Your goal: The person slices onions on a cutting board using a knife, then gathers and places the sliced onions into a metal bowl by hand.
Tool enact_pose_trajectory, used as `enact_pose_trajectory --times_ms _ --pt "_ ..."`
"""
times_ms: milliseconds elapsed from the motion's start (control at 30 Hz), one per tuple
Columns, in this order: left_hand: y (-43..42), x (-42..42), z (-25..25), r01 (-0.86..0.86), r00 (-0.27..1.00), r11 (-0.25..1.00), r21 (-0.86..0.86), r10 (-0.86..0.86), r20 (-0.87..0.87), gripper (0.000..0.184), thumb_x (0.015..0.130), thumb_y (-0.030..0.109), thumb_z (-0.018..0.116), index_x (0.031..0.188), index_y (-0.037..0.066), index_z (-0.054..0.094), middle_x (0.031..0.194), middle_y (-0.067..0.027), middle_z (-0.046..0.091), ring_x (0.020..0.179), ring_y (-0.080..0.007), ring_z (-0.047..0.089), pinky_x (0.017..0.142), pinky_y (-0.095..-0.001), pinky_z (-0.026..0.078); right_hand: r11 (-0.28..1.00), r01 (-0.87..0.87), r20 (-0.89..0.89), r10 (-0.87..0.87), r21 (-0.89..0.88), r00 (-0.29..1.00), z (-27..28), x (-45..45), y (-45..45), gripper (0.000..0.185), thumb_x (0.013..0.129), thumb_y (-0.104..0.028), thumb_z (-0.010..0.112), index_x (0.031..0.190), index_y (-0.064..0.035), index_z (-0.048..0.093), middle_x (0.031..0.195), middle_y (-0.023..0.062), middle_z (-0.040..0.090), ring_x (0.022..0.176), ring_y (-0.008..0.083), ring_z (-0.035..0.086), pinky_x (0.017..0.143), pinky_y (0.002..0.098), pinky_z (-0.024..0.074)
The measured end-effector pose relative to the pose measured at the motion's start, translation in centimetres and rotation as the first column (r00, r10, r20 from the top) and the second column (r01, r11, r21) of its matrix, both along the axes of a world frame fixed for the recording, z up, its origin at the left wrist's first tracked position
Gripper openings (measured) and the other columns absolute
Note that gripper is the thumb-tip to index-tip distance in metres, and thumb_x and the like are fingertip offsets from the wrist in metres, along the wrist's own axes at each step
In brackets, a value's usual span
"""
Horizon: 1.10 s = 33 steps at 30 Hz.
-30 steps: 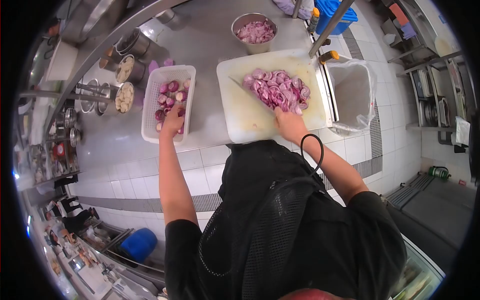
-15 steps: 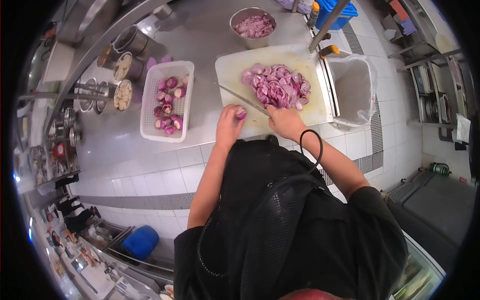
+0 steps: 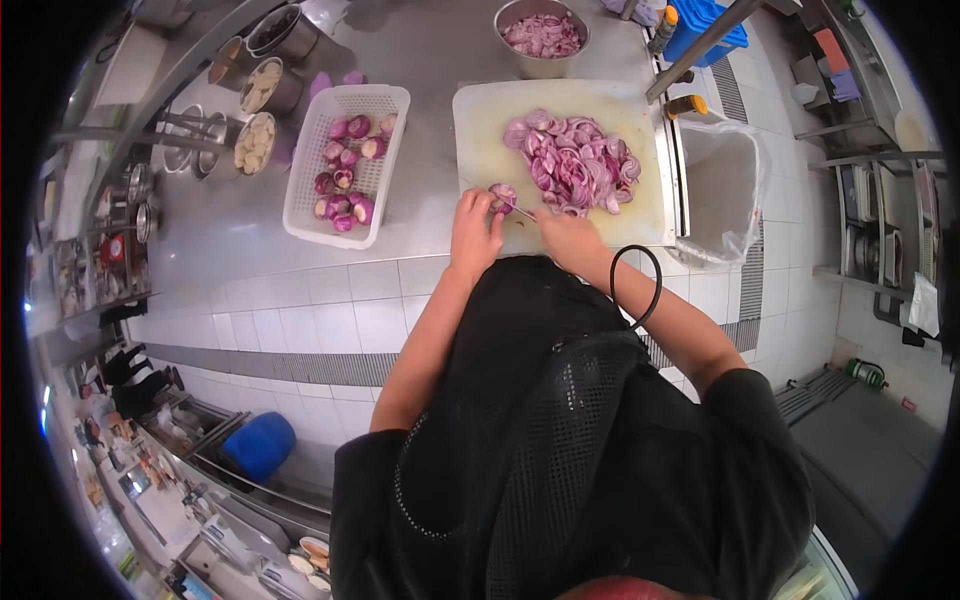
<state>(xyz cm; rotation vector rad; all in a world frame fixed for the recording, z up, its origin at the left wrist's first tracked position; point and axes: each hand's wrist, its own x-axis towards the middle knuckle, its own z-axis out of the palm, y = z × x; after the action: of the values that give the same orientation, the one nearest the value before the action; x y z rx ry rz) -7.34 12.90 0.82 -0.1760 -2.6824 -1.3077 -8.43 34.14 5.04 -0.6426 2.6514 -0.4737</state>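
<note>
Steel worktop topped by white cutting board; on board, red onion pinched by left hand, knife gripped by right hand, onion slices heaped.

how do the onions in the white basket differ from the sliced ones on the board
The basket onions are rounded chunks, while the sliced onions are thin, curved pieces. The basket onions lie in loose groups in the white basket; the sliced onions form one heap on the cutting board. Both show purple and whitish colouring.
</note>
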Motion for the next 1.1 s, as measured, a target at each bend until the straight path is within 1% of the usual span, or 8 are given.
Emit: enact_pose_trajectory --times_ms 233,400,600,767,833,1000,1033,1100 --pt "1.3 -1.9 0.5 0.017 0.995 0.995 -0.098 -0.026 -0.098 0.032 0.085 0.000 0.072 0.115 0.002 0.063 0.121 -0.0173 0.060 0.109 -0.0401 0.059 0.096 -0.0483 0.050 0.992 0.068 0.073 -0.060 -0.109 0.996 -1.3 -3.1 0.5 0.022 0.095 -0.016 0.057 0.112 -0.0020 0.058 0.092 0.0255 0.073 0.089 0.0447 0.074 0.079 0.0566 0.0573" --pt "1.2 -2.2 0.4 0.091 0.985 0.996 0.019 -0.093 0.148 0.024 0.086 0.002 0.074 0.108 0.005 0.064 0.111 -0.0146 0.062 0.109 -0.0384 0.059 0.094 -0.0474 0.050 0.994 0.106 0.025 -0.105 -0.019 0.994 -0.4 -3.0 0.8 0.023 0.096 -0.019 0.058 0.113 -0.0035 0.056 0.089 0.0255 0.073 0.084 0.0455 0.073 0.074 0.0575 0.0568" --pt "2.0 -2.3 0.5 0.082 0.997 0.996 -0.044 -0.083 -0.010 0.021 0.083 -0.002 0.075 0.100 0.003 0.064 0.103 -0.0144 0.062 0.101 -0.0375 0.062 0.086 -0.0449 0.051 0.993 0.111 0.007 -0.111 0.041 0.994 0.3 -1.8 -0.1 0.021 0.098 -0.018 0.056 0.111 -0.0023 0.057 0.087 0.0267 0.073 0.080 0.0446 0.074 0.071 0.0558 0.0582" --pt "2.1 -2.4 0.6 0.055 0.996 0.998 0.008 -0.055 0.072 0.019 0.085 -0.001 0.072 0.100 0.004 0.063 0.107 -0.0142 0.061 0.106 -0.0392 0.060 0.092 -0.0472 0.050 0.995 0.095 -0.025 -0.095 0.019 0.995 -0.3 -2.5 -0.6 0.018 0.100 -0.015 0.052 0.109 -0.0006 0.056 0.085 0.0263 0.073 0.079 0.0443 0.074 0.071 0.0561 0.0585" --pt "2.1 -2.4 0.6 0.055 0.996 0.998 0.019 -0.056 0.067 0.019 0.085 -0.001 0.072 0.101 0.004 0.064 0.106 -0.0143 0.062 0.106 -0.0392 0.061 0.092 -0.0472 0.050 0.997 0.030 -0.002 -0.030 0.065 1.000 2.6 -3.0 -0.7 0.017 0.096 -0.009 0.053 0.111 -0.0010 0.056 0.095 0.0257 0.075 0.088 0.0438 0.076 0.077 0.0538 0.0595" --pt "2.6 -1.9 0.9 0.000 0.995 1.000 -0.008 0.001 0.098 0.020 0.083 -0.001 0.073 0.100 0.003 0.064 0.104 -0.0150 0.062 0.105 -0.0386 0.061 0.092 -0.0476 0.050 0.993 0.115 -0.045 -0.116 -0.019 0.992 -2.0 -2.1 -0.9 0.018 0.097 -0.016 0.055 0.108 -0.0022 0.057 0.086 0.0265 0.073 0.082 0.0449 0.074 0.072 0.0568 0.0577" --pt "2.6 -2.6 1.1 0.010 0.996 1.000 -0.011 -0.009 0.088 0.020 0.083 -0.001 0.073 0.100 0.003 0.064 0.104 -0.0150 0.062 0.105 -0.0386 0.061 0.092 -0.0476 0.050 0.992 0.113 -0.054 -0.116 -0.054 0.992 -2.0 -2.7 -1.0 0.018 0.097 -0.016 0.056 0.108 -0.0021 0.058 0.086 0.0266 0.073 0.082 0.0451 0.074 0.072 0.0569 0.0575" --pt "2.7 -2.7 1.0 0.176 0.972 0.979 -0.102 -0.190 -0.138 0.017 0.085 0.000 0.072 0.100 0.002 0.064 0.105 -0.0148 0.063 0.105 -0.0387 0.061 0.093 -0.0476 0.051 0.996 0.086 0.004 -0.086 -0.024 0.996 -0.9 -3.5 -0.2 0.019 0.096 -0.013 0.056 0.111 -0.0008 0.058 0.090 0.0260 0.074 0.085 0.0440 0.074 0.075 0.0556 0.0579"
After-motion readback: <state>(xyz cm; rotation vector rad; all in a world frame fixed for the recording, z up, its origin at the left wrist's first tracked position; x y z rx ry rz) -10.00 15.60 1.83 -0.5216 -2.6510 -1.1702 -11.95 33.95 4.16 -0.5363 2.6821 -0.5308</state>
